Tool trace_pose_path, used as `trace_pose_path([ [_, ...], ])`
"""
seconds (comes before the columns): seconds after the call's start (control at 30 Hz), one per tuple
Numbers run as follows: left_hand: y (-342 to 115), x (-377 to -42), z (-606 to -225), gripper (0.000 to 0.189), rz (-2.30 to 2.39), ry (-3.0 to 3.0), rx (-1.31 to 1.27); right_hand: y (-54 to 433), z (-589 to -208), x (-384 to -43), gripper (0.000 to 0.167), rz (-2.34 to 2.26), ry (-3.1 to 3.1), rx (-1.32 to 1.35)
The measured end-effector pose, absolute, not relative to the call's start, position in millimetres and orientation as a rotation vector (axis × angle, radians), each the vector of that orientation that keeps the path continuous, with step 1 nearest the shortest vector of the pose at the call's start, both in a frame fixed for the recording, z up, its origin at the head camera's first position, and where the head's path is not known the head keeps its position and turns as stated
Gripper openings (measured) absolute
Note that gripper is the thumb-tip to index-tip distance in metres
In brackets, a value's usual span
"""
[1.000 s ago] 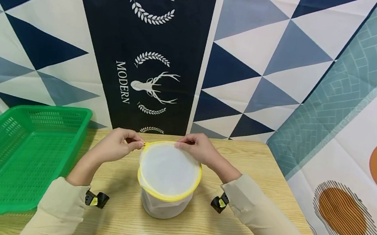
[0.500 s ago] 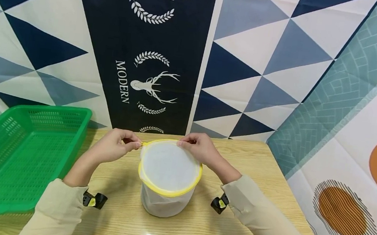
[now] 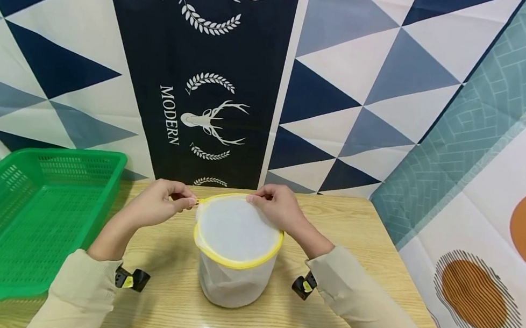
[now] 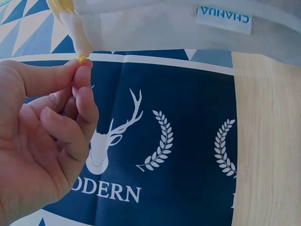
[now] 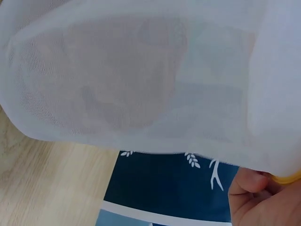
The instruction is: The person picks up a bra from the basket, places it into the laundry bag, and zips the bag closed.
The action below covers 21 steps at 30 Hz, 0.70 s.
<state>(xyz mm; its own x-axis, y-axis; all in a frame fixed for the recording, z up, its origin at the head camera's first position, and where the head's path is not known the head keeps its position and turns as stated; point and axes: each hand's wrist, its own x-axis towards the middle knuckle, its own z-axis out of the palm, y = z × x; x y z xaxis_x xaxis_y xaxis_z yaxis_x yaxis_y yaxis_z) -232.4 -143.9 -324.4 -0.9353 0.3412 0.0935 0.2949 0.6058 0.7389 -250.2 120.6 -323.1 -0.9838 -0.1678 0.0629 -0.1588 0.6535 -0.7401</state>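
A white mesh laundry bag (image 3: pixel 234 285), round like a drum, stands on the wooden table with its flat top (image 3: pixel 238 229) facing up. Yellow zipper trim (image 3: pixel 237 264) runs around the top's edge. My left hand (image 3: pixel 164 204) pinches the small yellow zipper pull (image 4: pixel 83 59) between thumb and forefinger at the bag's back left. At the back right of the rim, my right hand (image 3: pixel 277 206) grips the trimmed edge with thumb and fingers. A label (image 4: pixel 224 20) shows on the bag's side in the left wrist view.
A green plastic basket (image 3: pixel 103 216) with slotted walls sits at the left of the wooden table (image 3: pixel 323 322). A patterned cloth (image 3: pixel 223 46) hangs right behind the table, and more cloth (image 3: pixel 486 254) hangs along the right side.
The near edge of the bag's top has risen a little, so more of its side shows. Both hands stay almost where they were, the left still at the zipper pull.
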Motion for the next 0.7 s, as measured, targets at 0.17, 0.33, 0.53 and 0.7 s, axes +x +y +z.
trace_pose_path([
  [0.17, -145.2, -232.4, -324.0, 0.015, 1.267, 2.747, 0.555, 119.6, -323.2, -249.8, 0.016, -1.293, 2.878, -0.276],
  [0.33, -145.4, -232.8, -323.8, 0.016, 1.272, 2.741, 0.572, 119.9, -324.1, -249.7, 0.014, -1.322, 2.871, -0.241],
  [0.53, -146.2, -232.9, -325.0, 0.014, 1.261, 2.741, 0.590, 119.5, -326.9, -250.1, 0.015, -1.344, 2.862, -0.227],
  [0.7, -147.5, -232.2, -326.0, 0.012, 1.243, 2.735, 0.606, 119.1, -329.6, -250.9, 0.016, -1.359, 2.836, -0.226],
])
